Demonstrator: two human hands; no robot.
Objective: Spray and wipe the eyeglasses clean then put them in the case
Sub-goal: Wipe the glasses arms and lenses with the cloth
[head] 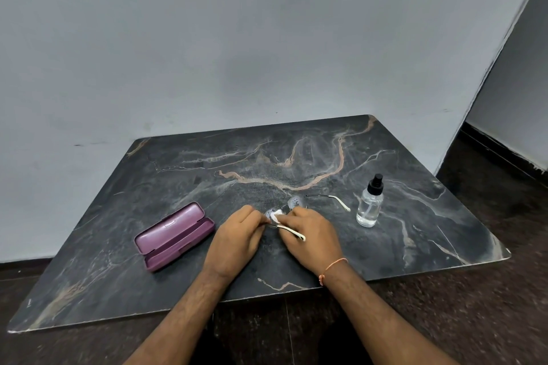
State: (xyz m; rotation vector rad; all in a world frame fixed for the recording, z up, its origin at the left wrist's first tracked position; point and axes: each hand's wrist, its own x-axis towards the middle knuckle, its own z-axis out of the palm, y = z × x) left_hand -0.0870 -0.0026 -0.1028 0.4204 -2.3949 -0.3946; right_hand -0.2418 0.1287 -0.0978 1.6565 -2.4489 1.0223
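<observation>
The eyeglasses [295,202] lie unfolded near the middle of the dark marble table [267,163], lenses wet with droplets, one white-tipped temple stretching right toward the bottle. My left hand [237,238] pinches the frame at the left lens. My right hand [314,235] pinches a small white cloth [277,217] against that lens; the other temple passes under its fingers. A purple glasses case [175,235] lies open to the left. A clear spray bottle [370,203] with a black cap stands upright to the right.
The table stands against a grey wall [237,38]. Dark speckled floor [489,290] runs along the table's right and front edges. An orange thread is tied round my right wrist.
</observation>
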